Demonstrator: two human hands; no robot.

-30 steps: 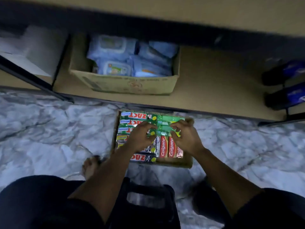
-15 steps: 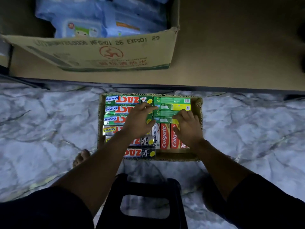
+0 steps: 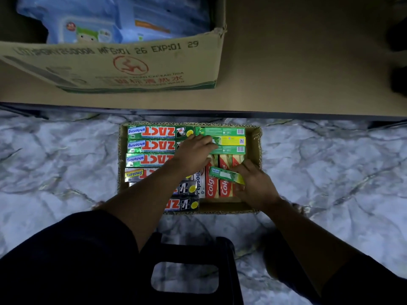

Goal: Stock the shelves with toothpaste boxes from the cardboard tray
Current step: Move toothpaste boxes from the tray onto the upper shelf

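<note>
From the head view: the cardboard tray (image 3: 256, 137) sits on the marble floor (image 3: 55, 161), the shelf board (image 3: 297, 62) at its 12 o'clock, a dark stool (image 3: 187, 271) at its 6. The right hand (image 3: 255, 183) pinches a small green box (image 3: 224, 173), tilted, just above the Colgate boxes (image 3: 212, 188) at the tray's 4 o'clock. The left hand (image 3: 191, 155) reaches across, fingers laid over the green boxes (image 3: 220, 131) at 1 o'clock; whether it grips one, I cannot tell. ZACT boxes (image 3: 158, 132) fill the 9 o'clock side. A carton of wipes (image 3: 132, 64) stands on the shelf board at 11.
</note>
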